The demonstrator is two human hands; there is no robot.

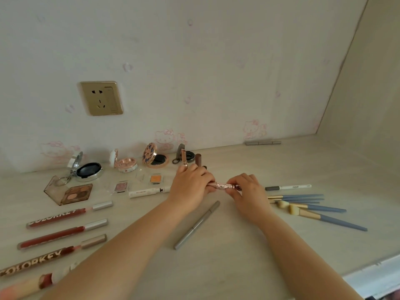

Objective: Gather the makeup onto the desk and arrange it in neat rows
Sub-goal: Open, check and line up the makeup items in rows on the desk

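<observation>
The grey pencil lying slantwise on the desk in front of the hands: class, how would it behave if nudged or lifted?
The grey pencil looks slim and round, so a sideways nudge would probably roll it on the smooth desk. It appears straight and rigid, likely light. It lies free of the hands, so nothing would stop it.

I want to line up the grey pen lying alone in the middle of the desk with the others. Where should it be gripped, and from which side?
Pinch the grey pen around the middle of its barrel, coming straight down from above. It lies flat and diagonal on the desk with bare surface on both long sides, so fingers fit either side. Both the left hand and right hand hold a pink tube, so one must let go first.
</observation>
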